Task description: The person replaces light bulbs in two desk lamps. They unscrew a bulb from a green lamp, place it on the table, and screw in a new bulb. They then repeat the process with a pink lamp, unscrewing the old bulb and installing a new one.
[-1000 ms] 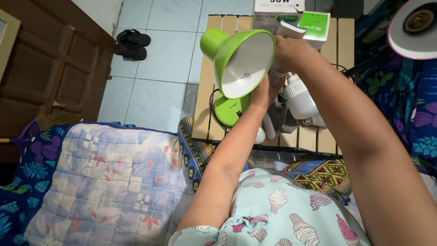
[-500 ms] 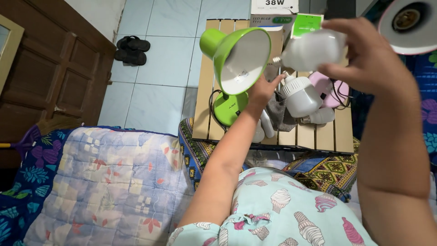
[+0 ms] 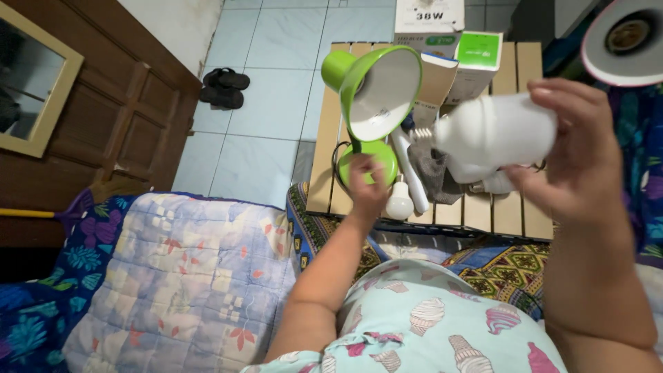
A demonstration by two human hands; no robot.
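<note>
My right hand (image 3: 577, 162) holds a big white light bulb (image 3: 494, 131) up in the air, with its metal screw base pointing left at the shade of a green desk lamp (image 3: 376, 90). The lamp stands on a low wooden slatted table (image 3: 507, 211). My left hand (image 3: 367, 185) hovers by the lamp's round green base (image 3: 387, 153), with fingers loosely curled and nothing in them. A small round white bulb (image 3: 400, 204) and a long white tube bulb (image 3: 407, 169) lie on the table beside that hand.
Bulb boxes (image 3: 476, 59) stand at the table's far edge, with a grey cloth (image 3: 431, 176) in front of them. A pink lamp shade (image 3: 625, 41) hangs at the top right. Black sandals (image 3: 224, 86) lie on the tiled floor near a wooden door (image 3: 103, 124). A patterned quilt (image 3: 179, 276) covers my lap side.
My right hand took the big white bulb from the table and raised it toward the lamp shade. My left hand dropped from the shade's rim down to the lamp's base.
</note>
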